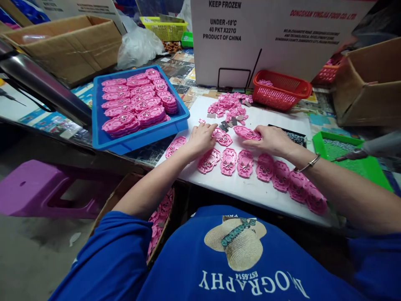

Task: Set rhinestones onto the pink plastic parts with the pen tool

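My right hand (270, 140) pinches a pink plastic piece (246, 133) above the white board (225, 180). My left hand (202, 138) rests over the board, its fingertips at the edge of another pink piece (222, 137); whether they grip it cannot be made out. Below the hands, several pink pieces with small metal parts lie in a curved row, among them one near the middle (228, 161). A single piece (176, 146) lies left of my left hand. Beyond the hands is a heap of small pink parts (230, 104) with grey squares.
A blue tray (140, 142) with stacked pink pieces stands at the left. Behind the board are a red basket (278, 94) and a white carton (225, 50). A green tray (372, 167) and a power screwdriver (376, 146) are at the right. A purple stool (31, 188) stands lower left.
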The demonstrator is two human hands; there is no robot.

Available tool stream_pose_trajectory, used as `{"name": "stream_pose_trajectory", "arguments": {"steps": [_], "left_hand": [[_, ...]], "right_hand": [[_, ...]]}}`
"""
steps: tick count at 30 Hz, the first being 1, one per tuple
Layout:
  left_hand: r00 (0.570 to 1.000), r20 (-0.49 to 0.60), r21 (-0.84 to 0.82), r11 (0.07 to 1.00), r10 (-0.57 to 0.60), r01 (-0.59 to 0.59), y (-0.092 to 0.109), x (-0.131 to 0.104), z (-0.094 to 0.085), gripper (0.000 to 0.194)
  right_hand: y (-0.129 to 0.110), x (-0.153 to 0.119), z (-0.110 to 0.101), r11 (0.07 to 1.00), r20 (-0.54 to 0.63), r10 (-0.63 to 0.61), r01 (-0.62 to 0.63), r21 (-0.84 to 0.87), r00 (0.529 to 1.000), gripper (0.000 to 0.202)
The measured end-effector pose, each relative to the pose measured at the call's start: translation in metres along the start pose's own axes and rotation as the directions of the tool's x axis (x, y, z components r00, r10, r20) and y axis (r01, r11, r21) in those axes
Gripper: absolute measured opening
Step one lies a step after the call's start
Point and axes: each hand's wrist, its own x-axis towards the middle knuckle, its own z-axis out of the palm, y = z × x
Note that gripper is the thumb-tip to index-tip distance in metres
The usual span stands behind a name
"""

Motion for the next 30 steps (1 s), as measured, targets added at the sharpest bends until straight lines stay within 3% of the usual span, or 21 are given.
{"name": "stream_pose_trajectory", "arguments": {"steps": [9, 13, 16, 21, 24, 30], "left_hand": [[0.991, 0.093, 0.005, 0.996, 0.092, -0.092, -0.017, 0.017, -0.001, 0.058], [0.990, 0.132, 0.002, 0.998, 0.059, -0.060, -0.011, 0.025, -0.004, 0.049], [0.992, 0.127, 0.008, 1.000, 0.003, -0.004, 0.001, 0.025, -0.006, 0.045], [0.982, 0.185, 0.065, 0.998, -0.026, 0.014, 0.017, 0.018, -0.011, 0.073], [0.977, 0.212, 0.106, 0.994, -0.031, 0.008, 0.016, 0.015, -0.014, 0.073], [0.967, 0.253, 0.181, 0.984, -0.041, -0.005, 0.008, 0.014, -0.023, 0.073]], "right_hand": [[-0.004, 0.005, 0.008, 0.988, 0.064, -0.012, 0.021, -0.150, 0.998, 0.064], [-0.012, 0.013, 0.014, 0.989, 0.072, -0.006, 0.017, -0.148, 0.997, 0.067], [-0.018, 0.020, 0.019, 0.991, 0.051, -0.028, 0.034, -0.131, 0.998, 0.071], [-0.014, 0.024, 0.020, 0.997, -0.002, 0.001, -0.001, -0.077, 1.000, 0.076], [-0.004, 0.021, 0.016, 0.995, -0.064, 0.071, -0.075, -0.071, 0.995, 0.079], [0.008, 0.004, 0.006, 0.957, -0.127, 0.088, -0.120, -0.265, 0.988, 0.081]]}}
